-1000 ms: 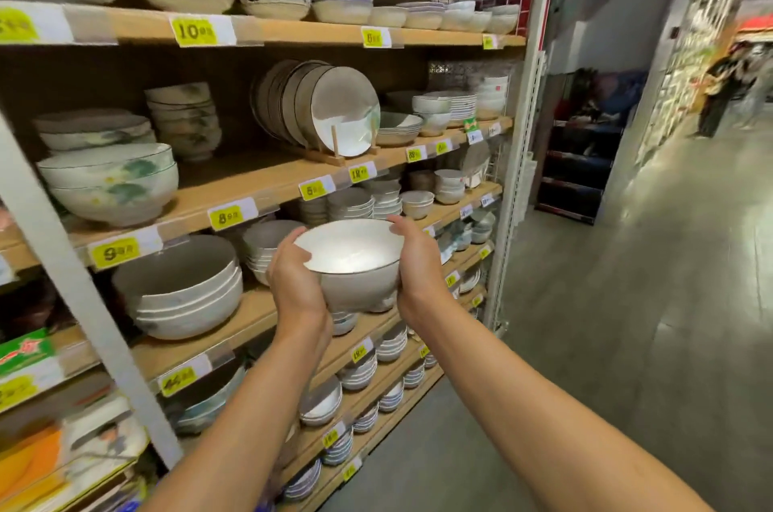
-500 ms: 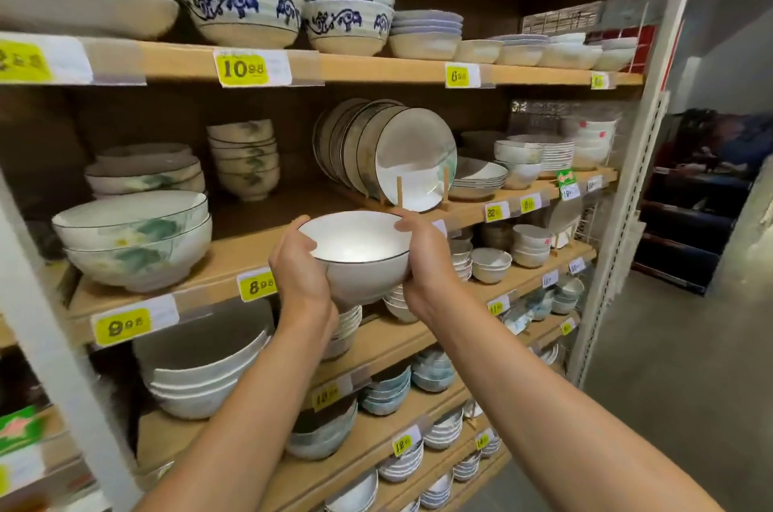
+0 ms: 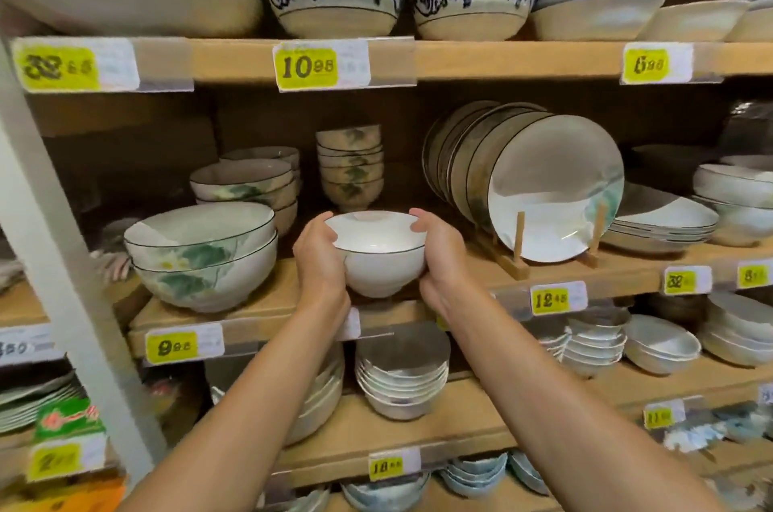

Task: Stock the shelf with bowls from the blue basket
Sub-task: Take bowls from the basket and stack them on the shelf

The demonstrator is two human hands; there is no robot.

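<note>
Bowl (image 3: 382, 260): glossy white, round, dark rim | left grip (image 3: 320, 260), right grip (image 3: 443, 256): both curled round its sides | at wooden shelf (image 3: 267, 304)

Bare forearms (image 3: 251, 394), bare hands (image 3: 320, 260)

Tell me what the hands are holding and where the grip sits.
A white bowl, held by both hands. The left hand cups its left side and the right hand its right side, with the thumbs at the rim.
</note>
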